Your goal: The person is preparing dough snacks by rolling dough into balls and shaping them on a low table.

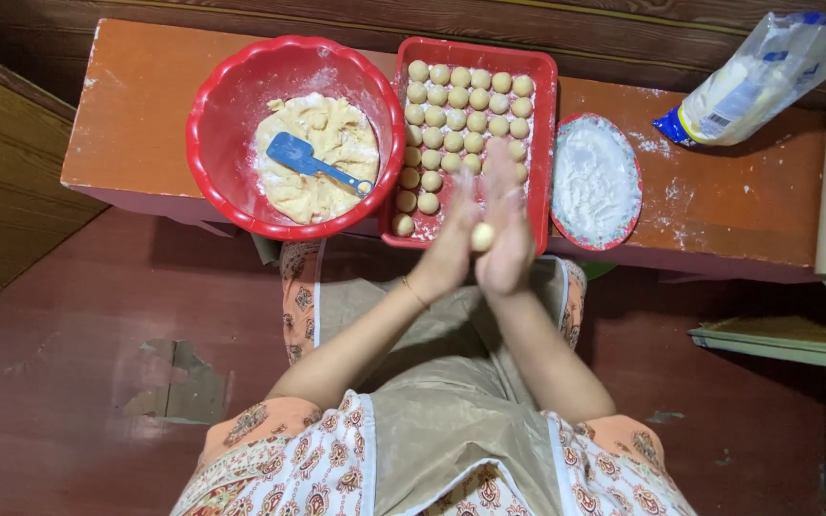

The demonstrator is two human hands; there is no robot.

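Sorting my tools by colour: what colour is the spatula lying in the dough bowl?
Blue. The spatula shows best in the head view, lying on dough in the red bowl.

On the low table (145,105) before me, the bowl (231,124) sits left with the spatula (310,161) in its dough (322,143). The tray (542,115) of dough balls (466,96) stands right of it, then the flour plate (593,182), the bag (767,72) farthest right. My left hand (446,244) and right hand (509,234) press one ball (482,236) between them, in front of the tray.

Red bowl (231,105) left, flour plate (595,182) right flank full tray (542,115); near edge open.
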